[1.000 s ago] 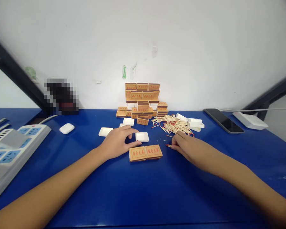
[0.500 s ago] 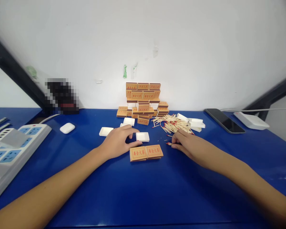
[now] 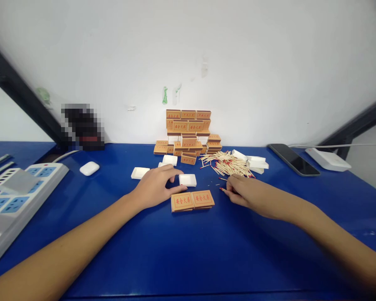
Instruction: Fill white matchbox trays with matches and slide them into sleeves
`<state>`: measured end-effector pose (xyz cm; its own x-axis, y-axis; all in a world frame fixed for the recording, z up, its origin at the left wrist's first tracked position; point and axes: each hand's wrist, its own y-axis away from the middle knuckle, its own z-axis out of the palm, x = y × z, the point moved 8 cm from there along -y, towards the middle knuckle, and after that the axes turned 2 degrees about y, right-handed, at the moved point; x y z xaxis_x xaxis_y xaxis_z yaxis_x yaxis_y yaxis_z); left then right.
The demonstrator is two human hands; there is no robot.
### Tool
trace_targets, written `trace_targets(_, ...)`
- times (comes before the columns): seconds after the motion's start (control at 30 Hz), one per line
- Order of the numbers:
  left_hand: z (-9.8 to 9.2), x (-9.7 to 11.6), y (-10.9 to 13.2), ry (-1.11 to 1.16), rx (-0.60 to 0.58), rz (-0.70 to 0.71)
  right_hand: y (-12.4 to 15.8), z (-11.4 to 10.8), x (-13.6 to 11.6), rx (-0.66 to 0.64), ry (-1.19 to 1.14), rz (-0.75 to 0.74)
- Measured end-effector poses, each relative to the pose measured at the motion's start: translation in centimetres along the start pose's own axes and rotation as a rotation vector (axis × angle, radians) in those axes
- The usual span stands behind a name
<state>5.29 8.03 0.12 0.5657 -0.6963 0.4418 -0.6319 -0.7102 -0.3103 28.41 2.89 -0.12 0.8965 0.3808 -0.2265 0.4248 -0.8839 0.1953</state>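
Observation:
My left hand (image 3: 158,186) is curved at the left end of a small white matchbox tray (image 3: 188,180), its thumb on the near edge and its index finger by the far edge. A red match head shows inside that tray. To the right, my right hand (image 3: 242,190) pinches matches (image 3: 223,190), red heads pointing left; how many is hidden by the fingers. Just behind this hand lies a loose heap of matches (image 3: 228,163). Two orange matchbox covers (image 3: 192,200) lie side by side in front of the tray.
Stacked matchboxes (image 3: 188,125) stand against the wall. More white trays lie at left (image 3: 140,172) and beside the heap (image 3: 257,164). A phone (image 3: 293,159) and white box (image 3: 328,159) are at right; a power strip (image 3: 28,196) and white earbud case (image 3: 89,168) at left.
My right hand has closed its fingers further around the matches and turned slightly, so less of them shows. My left hand and the tray stay in place.

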Motion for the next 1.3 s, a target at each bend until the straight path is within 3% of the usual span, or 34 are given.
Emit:
trace_targets(0.23, 0.0, 0.1, 0.0, 0.006, -0.006, 0.002, -0.7, -1.0, -0.9, 0.032, -0.081, -0.016)
trace_targets(0.43, 0.0, 0.0, -0.1, 0.006, -0.015, 0.012, -4.4, -3.3, -5.2, 0.096, -0.027, -0.122)
trace_targets(0.6, 0.1, 0.0, 0.0, -0.002, -0.012, 0.055, -7.2, -3.1, -8.3, 0.041, 0.141, -0.179)
trace_targets(0.73, 0.3, -0.1, 0.0, 0.001, -0.027, 0.060, -8.0, -2.7, -9.5, 0.071, 0.251, -0.237)
trace_targets(0.87, 0.3, -0.2, 0.0, 0.011, -0.038, 0.057, -8.3, -2.0, -9.5, 0.055, 0.297, -0.260)
trace_targets(1.07, 0.3, -0.2, 0.0, 0.020, -0.030, 0.053, -8.0, -1.9, -9.1, 0.025, 0.163, -0.289)
trace_targets(1.2, 0.3, -0.2, -0.1, 0.030, -0.026, 0.044, -7.4, -3.1, -7.9, 0.048, -0.005, -0.267)
trace_targets(1.3, 0.3, -0.3, -0.1, 0.040, -0.020, 0.027, -6.3, -4.9, -6.1, 0.150, -0.076, -0.246)
